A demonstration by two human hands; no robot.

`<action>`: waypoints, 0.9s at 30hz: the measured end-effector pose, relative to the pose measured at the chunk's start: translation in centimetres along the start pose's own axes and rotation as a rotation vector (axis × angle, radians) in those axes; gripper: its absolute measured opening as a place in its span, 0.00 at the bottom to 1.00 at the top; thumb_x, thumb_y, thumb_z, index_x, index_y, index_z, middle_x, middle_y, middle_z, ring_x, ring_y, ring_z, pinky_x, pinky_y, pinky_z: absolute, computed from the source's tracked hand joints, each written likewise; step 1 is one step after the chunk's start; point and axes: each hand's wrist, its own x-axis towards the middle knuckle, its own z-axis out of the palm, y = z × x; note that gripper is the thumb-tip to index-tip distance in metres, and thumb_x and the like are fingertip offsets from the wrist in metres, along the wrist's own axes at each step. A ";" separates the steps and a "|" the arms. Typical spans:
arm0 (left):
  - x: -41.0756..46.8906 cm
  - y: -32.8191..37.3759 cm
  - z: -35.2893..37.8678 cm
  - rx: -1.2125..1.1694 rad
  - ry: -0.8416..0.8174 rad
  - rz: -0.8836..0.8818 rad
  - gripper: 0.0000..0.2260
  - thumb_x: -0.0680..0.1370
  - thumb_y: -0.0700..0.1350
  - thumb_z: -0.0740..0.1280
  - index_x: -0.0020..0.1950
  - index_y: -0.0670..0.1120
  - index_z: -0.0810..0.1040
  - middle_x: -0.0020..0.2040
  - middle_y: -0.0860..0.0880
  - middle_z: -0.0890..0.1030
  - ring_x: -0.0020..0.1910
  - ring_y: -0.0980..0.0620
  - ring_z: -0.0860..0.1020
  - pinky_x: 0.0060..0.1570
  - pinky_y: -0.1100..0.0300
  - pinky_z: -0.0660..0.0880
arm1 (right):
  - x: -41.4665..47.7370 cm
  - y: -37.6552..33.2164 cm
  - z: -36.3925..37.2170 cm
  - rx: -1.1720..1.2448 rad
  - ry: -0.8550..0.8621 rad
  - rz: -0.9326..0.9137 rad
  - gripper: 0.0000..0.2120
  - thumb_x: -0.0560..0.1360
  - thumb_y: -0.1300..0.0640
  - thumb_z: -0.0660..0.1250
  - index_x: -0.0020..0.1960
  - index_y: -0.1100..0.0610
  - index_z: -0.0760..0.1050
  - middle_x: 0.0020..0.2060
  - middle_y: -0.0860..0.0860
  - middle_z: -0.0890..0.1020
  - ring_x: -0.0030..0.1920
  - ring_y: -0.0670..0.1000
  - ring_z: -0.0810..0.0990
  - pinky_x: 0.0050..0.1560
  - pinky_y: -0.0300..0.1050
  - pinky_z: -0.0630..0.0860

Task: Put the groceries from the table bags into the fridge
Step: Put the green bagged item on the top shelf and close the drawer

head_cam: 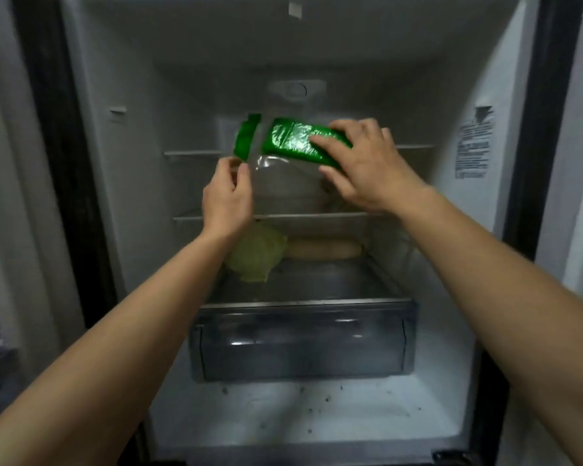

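Inside the open fridge (142, 95) I hold a green and clear plastic packet (290, 142) just above the middle glass shelf (297, 216). My right hand (360, 163) grips the packet's green right end, fingers on top and thumb below. My left hand (228, 196) pinches the packet's clear lower left corner, below its green end strip (246, 137). A pale green cabbage (254, 255) and a long pale root vegetable (323, 249) lie on the shelf below, behind my left forearm.
A clear crisper drawer (303, 344) sits at the bottom, with crumbs scattered on the white floor in front of it. An upper shelf rail (192, 153) runs behind the packet. Dark door frames stand at both sides.
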 end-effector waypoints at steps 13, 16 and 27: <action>4.9 -8.3 5.0 0.757 -0.212 0.095 0.19 0.82 0.54 0.52 0.54 0.45 0.78 0.58 0.40 0.80 0.57 0.38 0.78 0.47 0.52 0.69 | 14.7 4.3 6.4 0.387 -0.512 0.294 0.21 0.81 0.45 0.64 0.73 0.48 0.72 0.71 0.52 0.74 0.69 0.54 0.73 0.67 0.47 0.66; 4.8 -8.5 5.1 0.780 -0.202 0.116 0.19 0.82 0.53 0.52 0.53 0.45 0.79 0.57 0.39 0.81 0.55 0.38 0.79 0.45 0.53 0.68 | 16.0 3.7 8.2 0.360 -0.522 0.294 0.22 0.81 0.46 0.63 0.73 0.51 0.73 0.72 0.53 0.73 0.71 0.55 0.71 0.70 0.46 0.64; 4.4 -8.7 5.4 0.807 -0.116 0.140 0.22 0.82 0.51 0.50 0.49 0.42 0.82 0.53 0.38 0.83 0.51 0.37 0.80 0.46 0.52 0.70 | 15.3 3.0 8.0 0.409 -0.366 0.404 0.20 0.82 0.55 0.61 0.73 0.51 0.73 0.73 0.53 0.72 0.72 0.55 0.70 0.70 0.46 0.65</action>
